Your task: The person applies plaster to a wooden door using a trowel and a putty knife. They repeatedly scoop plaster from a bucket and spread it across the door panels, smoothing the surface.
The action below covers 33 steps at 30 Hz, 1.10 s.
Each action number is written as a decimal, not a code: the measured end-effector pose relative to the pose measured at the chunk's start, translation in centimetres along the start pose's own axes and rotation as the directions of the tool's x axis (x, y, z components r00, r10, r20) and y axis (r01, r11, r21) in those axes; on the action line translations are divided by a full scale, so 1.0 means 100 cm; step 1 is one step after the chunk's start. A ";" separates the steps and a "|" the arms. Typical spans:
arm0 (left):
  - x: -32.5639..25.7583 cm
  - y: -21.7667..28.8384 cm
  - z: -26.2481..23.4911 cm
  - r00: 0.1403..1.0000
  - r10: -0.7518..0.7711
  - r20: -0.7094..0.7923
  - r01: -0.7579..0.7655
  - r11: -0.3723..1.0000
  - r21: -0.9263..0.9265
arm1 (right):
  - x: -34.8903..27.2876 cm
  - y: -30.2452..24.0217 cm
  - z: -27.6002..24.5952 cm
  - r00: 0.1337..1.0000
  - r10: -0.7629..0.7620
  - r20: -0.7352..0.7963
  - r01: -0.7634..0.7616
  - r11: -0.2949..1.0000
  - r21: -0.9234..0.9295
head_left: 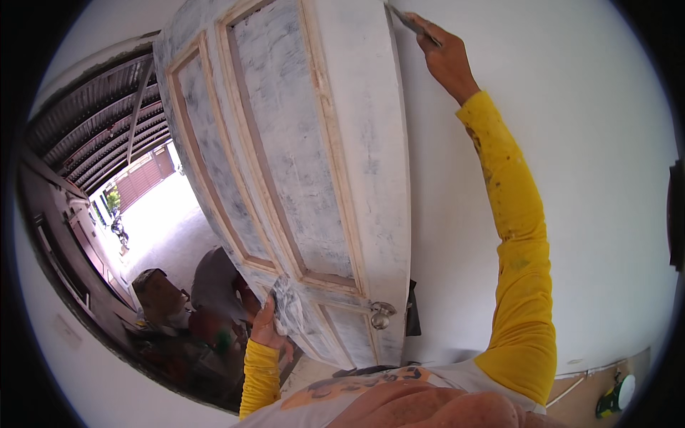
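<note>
A panelled door, patchy with white and grey filler and edged with bare wooden mouldings, stands in front of me. Raised at upper right, my right hand is closed around a putty knife, whose blade lies at the door's upper right edge. Low on the left, my left hand grips a crumpled clear plastic bag with whitish stuff on it, close against the door's lower part. Its fingers are partly hidden by the bag. A round metal doorknob sits on the door's lower right side.
A white wall runs behind the door on the right. A dark green and white bucket stands at lower right. Beyond the doorway are a pile of items with a cardboard box, a motorbike and a corrugated roof.
</note>
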<state>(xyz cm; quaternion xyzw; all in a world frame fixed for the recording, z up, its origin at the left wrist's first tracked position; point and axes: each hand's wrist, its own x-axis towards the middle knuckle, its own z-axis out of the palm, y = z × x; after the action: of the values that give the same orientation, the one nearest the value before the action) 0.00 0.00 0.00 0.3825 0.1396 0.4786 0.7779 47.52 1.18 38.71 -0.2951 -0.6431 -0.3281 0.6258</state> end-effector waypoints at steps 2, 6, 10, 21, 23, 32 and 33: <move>0.007 0.001 0.002 0.991 0.016 0.136 0.001 0.992 -0.128 | -0.011 -0.009 0.000 0.997 0.077 -0.004 -0.077 0.996 0.055; 0.027 -0.006 0.024 0.998 0.032 0.049 -0.030 0.999 -0.045 | 0.056 -0.014 -0.016 0.999 0.024 -0.031 -0.020 0.991 0.135; 0.027 -0.010 0.036 0.996 0.025 0.086 -0.025 1.000 -0.007 | 0.106 -0.018 0.013 0.982 -0.163 -0.095 0.161 0.986 -0.030; 0.008 -0.004 0.009 0.999 0.035 0.012 -0.035 0.999 -0.017 | 0.028 -0.026 -0.024 0.989 0.143 -0.039 -0.145 0.989 -0.034; 0.019 -0.003 0.010 0.996 0.087 -0.004 -0.087 0.995 0.046 | 0.076 -0.030 -0.024 0.992 0.120 -0.049 -0.116 0.991 0.072; 0.022 -0.033 0.010 0.996 0.019 0.084 -0.006 0.988 -0.153 | 0.083 -0.045 0.015 1.000 0.028 0.013 -0.031 0.957 0.289; 0.019 -0.033 0.006 0.997 -0.009 0.081 0.022 0.987 -0.160 | 0.054 -0.044 0.001 0.992 0.126 0.027 -0.123 0.988 -0.096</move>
<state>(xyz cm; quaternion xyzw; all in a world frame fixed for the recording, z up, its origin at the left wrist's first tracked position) 3.41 0.54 -1.74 0.3362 0.0720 0.4666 0.8149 43.79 -1.61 43.89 -0.3692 -0.6174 -0.3134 0.6199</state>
